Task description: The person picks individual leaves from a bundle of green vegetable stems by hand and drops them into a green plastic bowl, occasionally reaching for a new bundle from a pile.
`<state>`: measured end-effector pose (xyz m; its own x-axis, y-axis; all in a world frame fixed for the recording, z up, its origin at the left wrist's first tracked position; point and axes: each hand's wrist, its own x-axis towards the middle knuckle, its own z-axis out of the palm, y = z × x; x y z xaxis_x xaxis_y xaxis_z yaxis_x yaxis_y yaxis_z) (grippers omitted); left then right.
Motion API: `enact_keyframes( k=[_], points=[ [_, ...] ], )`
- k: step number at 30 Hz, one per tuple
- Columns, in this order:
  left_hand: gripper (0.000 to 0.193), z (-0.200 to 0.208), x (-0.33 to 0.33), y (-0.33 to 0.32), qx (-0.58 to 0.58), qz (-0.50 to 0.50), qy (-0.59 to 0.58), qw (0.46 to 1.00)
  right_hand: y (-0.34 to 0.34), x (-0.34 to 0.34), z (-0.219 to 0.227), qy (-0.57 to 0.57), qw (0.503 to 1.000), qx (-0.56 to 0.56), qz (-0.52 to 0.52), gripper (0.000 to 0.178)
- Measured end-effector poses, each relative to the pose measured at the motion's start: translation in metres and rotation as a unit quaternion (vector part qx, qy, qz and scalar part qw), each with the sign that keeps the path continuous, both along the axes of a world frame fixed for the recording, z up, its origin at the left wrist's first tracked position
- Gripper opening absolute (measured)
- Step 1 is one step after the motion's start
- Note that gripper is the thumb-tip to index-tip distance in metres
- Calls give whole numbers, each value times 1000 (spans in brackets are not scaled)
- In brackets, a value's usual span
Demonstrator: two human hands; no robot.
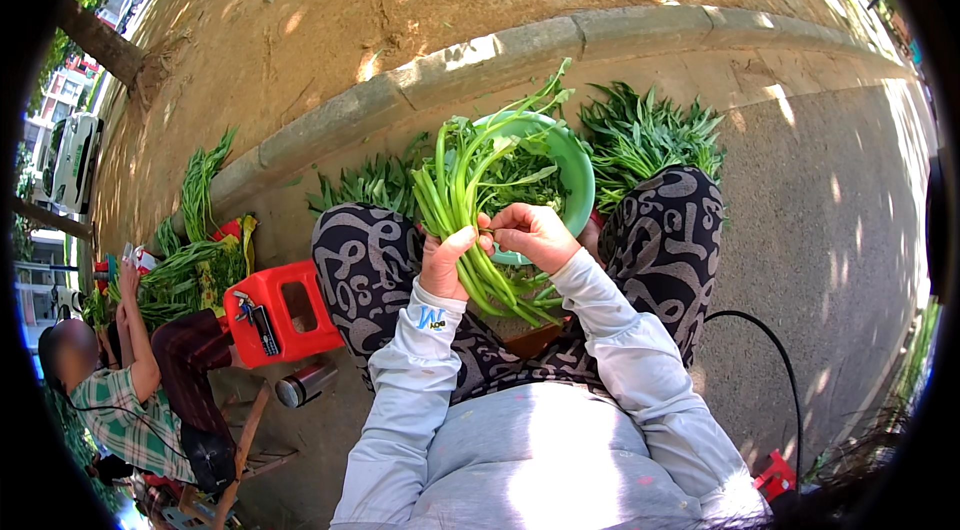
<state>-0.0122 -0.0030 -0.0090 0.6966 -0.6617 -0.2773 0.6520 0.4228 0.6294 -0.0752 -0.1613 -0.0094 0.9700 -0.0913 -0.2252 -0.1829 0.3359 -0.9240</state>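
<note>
A bunch of long green leafy-vegetable stems (457, 185) stands between my knees, its cut ends toward me and its tops curving away over a pale green basin (582, 175). My left hand (445, 265) is wrapped round the lower stems. Fingers of my right hand (540, 235) are pinched together against the bunch, close to my left fingertips. Whatever lies between those right fingers is too small to make out. Loose leaves (525, 180) lie in the basin, partly covered by the bunch.
Leafy greens (650, 135) are heaped right of the basin, with more (370, 185) at its left. A red plastic stool (283, 315) bears a dark object; a metal flask (305, 385) lies nearby. At left sits another person (130, 400) beside piled greens (190, 280). A stone kerb (540, 45) runs beyond.
</note>
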Motion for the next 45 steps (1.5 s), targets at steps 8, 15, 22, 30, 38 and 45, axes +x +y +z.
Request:
enact_keyframes(
  k=[8,15,22,30,38,45],
  points=[
    [35,11,-2,-2,0,3,0,1000,1,1,7,13,999,-23,-38,13],
    [37,10,-3,-3,10,-9,-9,1000,-3,3,5,78,992,82,-59,12],
    [39,12,-5,-5,25,-5,-28,999,-8,0,7,143,972,145,-120,16],
    [39,14,-5,-7,29,18,-26,999,-4,2,5,101,982,70,-143,22],
    [39,15,-6,-8,55,28,-40,997,-3,0,18,30,998,-4,-57,19],
    [42,17,-6,-10,43,25,-42,998,5,1,15,-25,995,-68,-74,11]
  ],
)
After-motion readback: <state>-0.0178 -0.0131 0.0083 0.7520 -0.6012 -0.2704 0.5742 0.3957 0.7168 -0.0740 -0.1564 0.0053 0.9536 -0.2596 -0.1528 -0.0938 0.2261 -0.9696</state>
